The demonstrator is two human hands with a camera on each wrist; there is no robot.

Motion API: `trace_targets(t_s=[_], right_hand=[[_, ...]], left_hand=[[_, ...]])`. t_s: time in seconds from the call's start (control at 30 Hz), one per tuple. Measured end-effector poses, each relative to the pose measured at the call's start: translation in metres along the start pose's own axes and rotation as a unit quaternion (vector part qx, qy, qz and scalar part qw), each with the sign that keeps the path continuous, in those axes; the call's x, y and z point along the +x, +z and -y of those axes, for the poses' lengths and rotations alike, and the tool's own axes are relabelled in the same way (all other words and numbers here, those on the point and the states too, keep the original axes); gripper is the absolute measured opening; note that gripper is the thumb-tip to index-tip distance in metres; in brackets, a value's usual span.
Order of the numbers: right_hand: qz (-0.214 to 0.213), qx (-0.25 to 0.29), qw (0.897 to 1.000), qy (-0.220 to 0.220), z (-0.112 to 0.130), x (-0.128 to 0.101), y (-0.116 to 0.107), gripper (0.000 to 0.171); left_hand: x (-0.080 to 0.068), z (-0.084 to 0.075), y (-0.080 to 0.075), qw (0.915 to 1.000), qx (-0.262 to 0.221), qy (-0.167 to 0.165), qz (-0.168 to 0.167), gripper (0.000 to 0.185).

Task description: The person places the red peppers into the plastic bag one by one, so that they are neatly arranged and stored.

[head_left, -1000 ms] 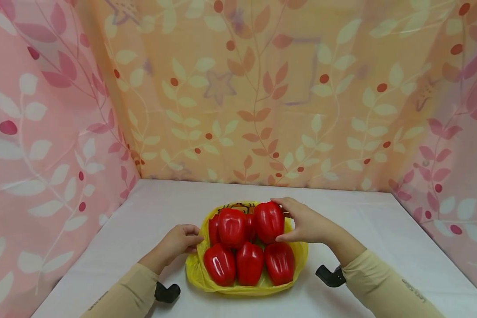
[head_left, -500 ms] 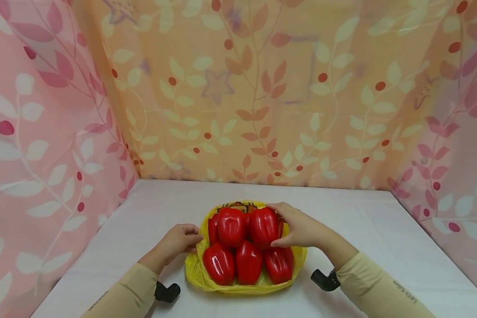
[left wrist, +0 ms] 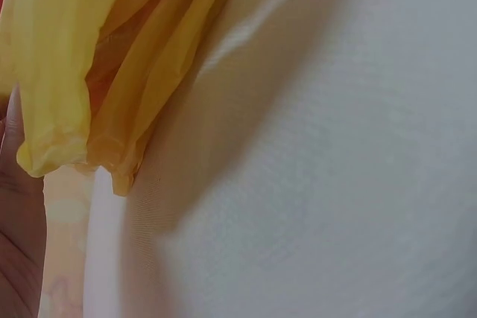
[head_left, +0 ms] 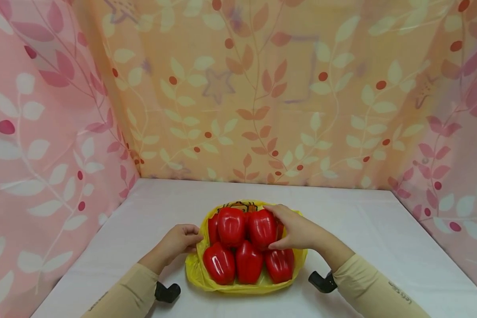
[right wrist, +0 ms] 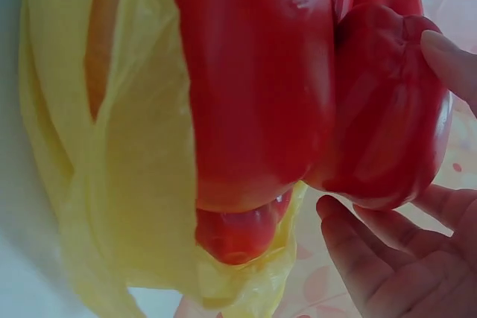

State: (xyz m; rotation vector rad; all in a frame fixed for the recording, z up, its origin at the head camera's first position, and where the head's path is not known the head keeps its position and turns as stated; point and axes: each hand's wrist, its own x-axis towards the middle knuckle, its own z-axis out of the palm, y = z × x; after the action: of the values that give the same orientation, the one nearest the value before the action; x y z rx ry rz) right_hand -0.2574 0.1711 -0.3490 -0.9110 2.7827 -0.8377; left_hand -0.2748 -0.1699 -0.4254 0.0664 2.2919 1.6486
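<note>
Right hand [head_left: 296, 230] grips the top pepper [head_left: 262, 229] — best seated gently on the pile; left hand [head_left: 179, 240] pinches the bag [head_left: 194, 265] rim — hold it steady.

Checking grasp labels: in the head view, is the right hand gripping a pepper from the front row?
No, the right hand grips the right-hand pepper of the back row, stacked above the three front-row peppers in the yellow bag.
</note>
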Motion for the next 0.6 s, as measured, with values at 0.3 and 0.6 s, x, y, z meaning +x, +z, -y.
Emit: trace_targets(t_s=[0.3,0.6], right_hand=[[0.002,0.008,1.0,0.004,-0.0033,-0.0015,-0.0004,0.091],[0.001,0.035,0.999,0.01,-0.0058,-0.0044,-0.008,0.093]], left_hand=[[-0.0001,0.0,-0.0002,0.9999,0.001,0.008,0.008,0.021],[0.0017,0.0014,-0.0019,0.9998,0.004,0.01,0.016,0.023]])
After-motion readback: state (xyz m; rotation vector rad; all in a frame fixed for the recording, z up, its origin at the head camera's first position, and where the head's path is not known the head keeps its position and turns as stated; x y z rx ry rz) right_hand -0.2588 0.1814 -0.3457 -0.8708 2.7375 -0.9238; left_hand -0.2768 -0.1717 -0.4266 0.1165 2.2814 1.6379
